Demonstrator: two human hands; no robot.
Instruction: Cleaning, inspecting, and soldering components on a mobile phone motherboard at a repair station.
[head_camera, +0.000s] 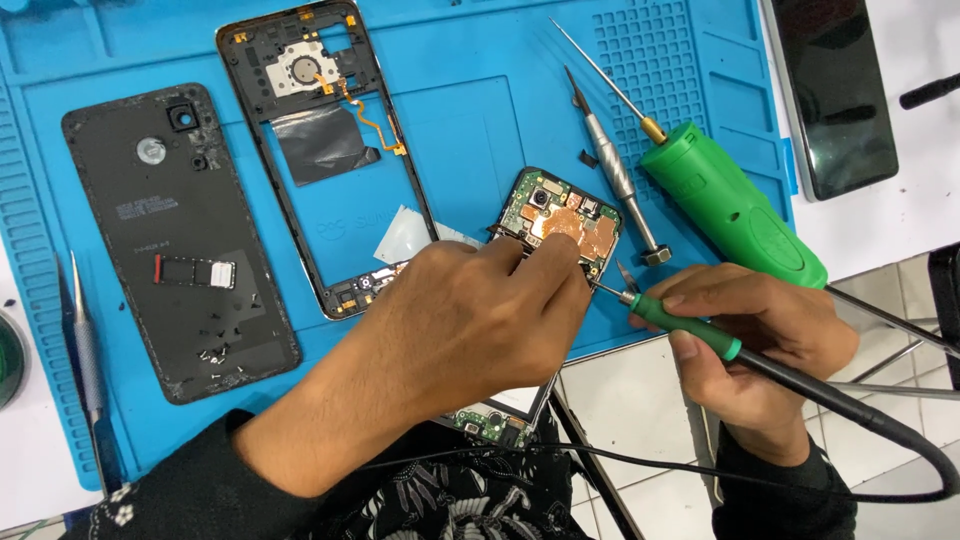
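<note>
My left hand (460, 320) pinches the circuit board (562, 222) near the blue mat's (480, 110) front edge; my right hand (760, 330) grips the soldering iron (690, 328). I keep the tip steady, touching 1 spot only.

Your left hand (455, 325) is hiding the circuit board's (562, 222) lower edge; soldering iron (690, 325) tip contact is getting too small to tell.

A black phone back cover (175, 240) lies beside an empty phone frame (325, 150) on the blue mat (480, 100) (tiny screws scattered on the cover); a green tool (735, 205), a screwdriver (615, 175) and tweezers (88, 370) rest nearby.
</note>
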